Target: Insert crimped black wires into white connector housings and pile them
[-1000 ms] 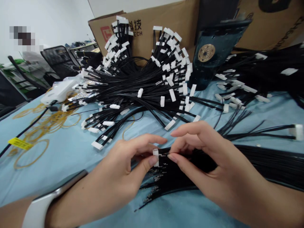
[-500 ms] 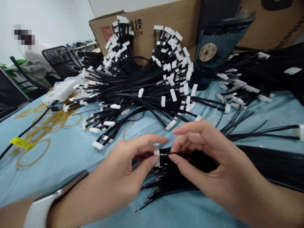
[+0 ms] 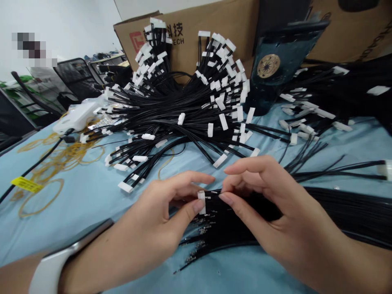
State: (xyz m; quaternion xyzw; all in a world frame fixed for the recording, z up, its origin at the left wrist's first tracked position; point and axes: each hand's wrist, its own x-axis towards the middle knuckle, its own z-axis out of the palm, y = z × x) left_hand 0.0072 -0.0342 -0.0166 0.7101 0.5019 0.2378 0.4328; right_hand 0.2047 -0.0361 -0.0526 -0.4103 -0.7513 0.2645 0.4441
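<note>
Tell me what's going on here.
A person is working with both bare hands: the left hand pinches a small white connector between thumb and finger, and the right hand holds thin black wires up to it. Behind them, a big heap of black wires ending in white connectors lies on the blue table cover.

"Could you read that cardboard carton [image 3: 186, 47]?"

"Only partly. The wire pile [image 3: 171, 110] hid some lettering, and the pixelated patch [image 3: 33, 50] up left was just a blur."

"And the tiny metal wire ends [image 3: 202, 230]?"

"Too small to make out. The black wire bundle [image 3: 361, 212] ran off the right edge."
</note>
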